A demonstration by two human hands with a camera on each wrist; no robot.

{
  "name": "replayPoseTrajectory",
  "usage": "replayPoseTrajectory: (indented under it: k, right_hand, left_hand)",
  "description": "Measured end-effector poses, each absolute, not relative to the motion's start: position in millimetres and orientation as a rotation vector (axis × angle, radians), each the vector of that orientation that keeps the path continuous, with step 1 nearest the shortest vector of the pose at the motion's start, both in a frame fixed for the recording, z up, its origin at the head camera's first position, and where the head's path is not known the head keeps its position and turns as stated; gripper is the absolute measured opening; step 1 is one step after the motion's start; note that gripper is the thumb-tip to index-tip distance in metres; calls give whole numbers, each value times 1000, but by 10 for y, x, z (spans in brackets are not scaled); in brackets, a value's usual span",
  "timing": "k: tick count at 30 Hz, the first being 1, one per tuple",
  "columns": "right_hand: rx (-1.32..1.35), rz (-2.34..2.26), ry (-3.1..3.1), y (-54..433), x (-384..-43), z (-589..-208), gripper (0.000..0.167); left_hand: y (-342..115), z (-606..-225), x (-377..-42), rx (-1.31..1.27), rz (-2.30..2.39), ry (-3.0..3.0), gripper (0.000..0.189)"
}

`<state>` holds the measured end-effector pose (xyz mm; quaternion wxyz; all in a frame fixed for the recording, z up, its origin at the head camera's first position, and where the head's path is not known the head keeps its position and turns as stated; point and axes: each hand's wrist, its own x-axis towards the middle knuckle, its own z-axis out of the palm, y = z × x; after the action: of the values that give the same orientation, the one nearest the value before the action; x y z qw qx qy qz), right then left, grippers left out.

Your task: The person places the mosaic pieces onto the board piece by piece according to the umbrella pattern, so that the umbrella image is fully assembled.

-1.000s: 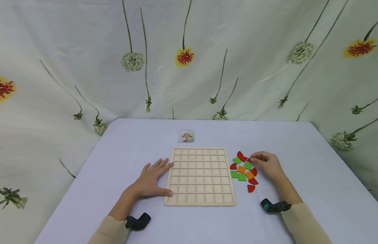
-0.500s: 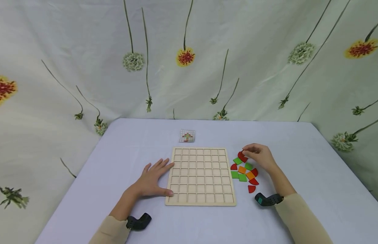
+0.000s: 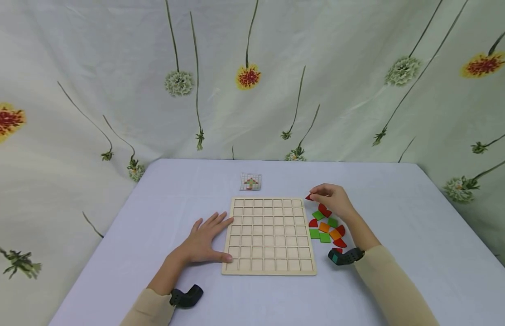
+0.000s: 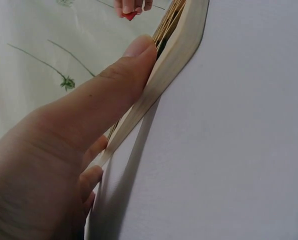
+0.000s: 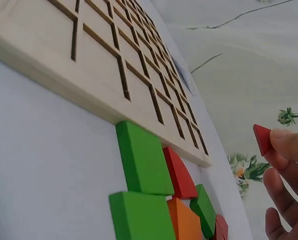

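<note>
My left hand point(image 3: 202, 242) lies with spread, straight fingers at the left edge of a wooden grid board point(image 3: 268, 273). Its thumb point(image 4: 124, 75) presses on the board's rim in the left wrist view. Past the board's far right corner, my right hand point(image 3: 334, 199) pinches a red quarter-circle piece point(image 5: 262, 139) between thumb and fingers, raised over the table. Below that hand, along the board's right side, lie loose red, green and orange pieces. Among them are a green square point(image 5: 144, 157), an orange square point(image 3: 324, 227) and a red quarter-circle point(image 5: 179, 172).
A small card point(image 3: 250, 181) with a printed grid and a coloured tree-like pattern lies behind the board. The white table point(image 3: 187, 181) ends at a flower-printed cloth point(image 3: 342, 113) hanging behind it. Each wrist wears a black camera band point(image 3: 346, 256).
My right hand has moved left and away from me, from the loose pieces to the board's far right corner, carrying the red piece. The left hand stays in place.
</note>
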<state>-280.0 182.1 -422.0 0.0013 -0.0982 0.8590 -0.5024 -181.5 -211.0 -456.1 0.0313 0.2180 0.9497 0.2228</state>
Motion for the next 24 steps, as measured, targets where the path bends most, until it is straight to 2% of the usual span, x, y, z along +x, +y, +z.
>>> replayPoseTrajectory:
  k: [11, 24]
  right_hand:
    - [-515, -1640, 2585, 1484, -2932, -4189, 25]
    - [-544, -1556, 2525, 985, -2976, -4244, 20]
  left_hand:
    - [-2120, -4553, -1808, 680, 679, 2921, 106]
    - [-2119, -4551, -1800, 668, 674, 2920, 105]
